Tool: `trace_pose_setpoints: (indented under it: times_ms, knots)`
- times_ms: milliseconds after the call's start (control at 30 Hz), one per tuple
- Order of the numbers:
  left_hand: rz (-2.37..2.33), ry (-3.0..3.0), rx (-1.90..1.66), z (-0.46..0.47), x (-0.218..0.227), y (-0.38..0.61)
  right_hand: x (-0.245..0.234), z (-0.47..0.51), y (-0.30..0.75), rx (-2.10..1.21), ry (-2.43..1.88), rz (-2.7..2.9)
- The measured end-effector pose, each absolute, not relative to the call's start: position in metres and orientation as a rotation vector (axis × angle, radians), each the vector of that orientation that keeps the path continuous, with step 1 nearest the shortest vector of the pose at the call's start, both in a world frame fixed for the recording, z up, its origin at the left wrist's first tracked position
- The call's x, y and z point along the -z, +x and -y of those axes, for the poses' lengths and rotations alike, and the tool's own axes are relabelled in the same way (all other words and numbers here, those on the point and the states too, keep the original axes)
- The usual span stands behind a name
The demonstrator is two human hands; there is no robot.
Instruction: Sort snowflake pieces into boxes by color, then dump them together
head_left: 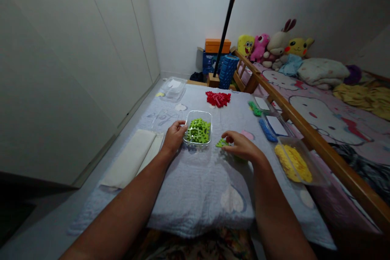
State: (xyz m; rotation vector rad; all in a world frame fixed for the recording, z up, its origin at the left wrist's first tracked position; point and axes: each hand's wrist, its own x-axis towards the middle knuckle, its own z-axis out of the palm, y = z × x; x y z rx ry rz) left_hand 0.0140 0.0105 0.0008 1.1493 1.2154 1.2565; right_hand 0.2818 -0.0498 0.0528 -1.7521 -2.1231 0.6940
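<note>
A clear plastic container (211, 124) with light-green toy pieces (198, 130) heaped in it stands mid-table. My left hand (175, 137) grips its left wall between thumb and fingers. To the right of the container, my right hand (242, 145) is closed in a pinch at a light-green piece (222, 142), close to the cloth. More light green shows partly beneath that hand, mostly hidden by it. Beyond the container lies a pile of red pieces (218, 98).
Along the right edge sit containers with green pieces (254, 108), blue pieces (267, 130) and yellow pieces (292, 163). A clear container (173, 89) is at the far left. Folded cream fabric (129, 158) lies left. A wooden bed rail (304, 134) borders the table's right side.
</note>
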Motion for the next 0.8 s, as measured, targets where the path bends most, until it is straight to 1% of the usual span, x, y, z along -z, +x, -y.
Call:
trace_pose_setpoints:
  times_ms: [133,267,533,667,800]
  knots:
    - [-1.194,1.145,-1.261,-0.011,-0.001,0.014,-0.068,0.043,0.268,-0.599,-1.59,2.047]
    - [-1.185,1.142,-1.255,-0.012,0.002,0.014,-0.076,0.032,0.236,-0.438,-1.503,2.118]
    - [-1.173,1.141,-1.259,-0.015,0.009,0.012,-0.076,0.015,0.191,-0.152,-1.727,2.357]
    - [-1.166,1.135,-1.262,-0.017,0.01,0.012,-0.071,0.011,0.18,-0.106,-1.767,2.423]
    - [-1.168,1.147,-1.261,-0.018,0.011,0.011,-0.068,0.011,0.177,-0.191,-1.712,2.426]
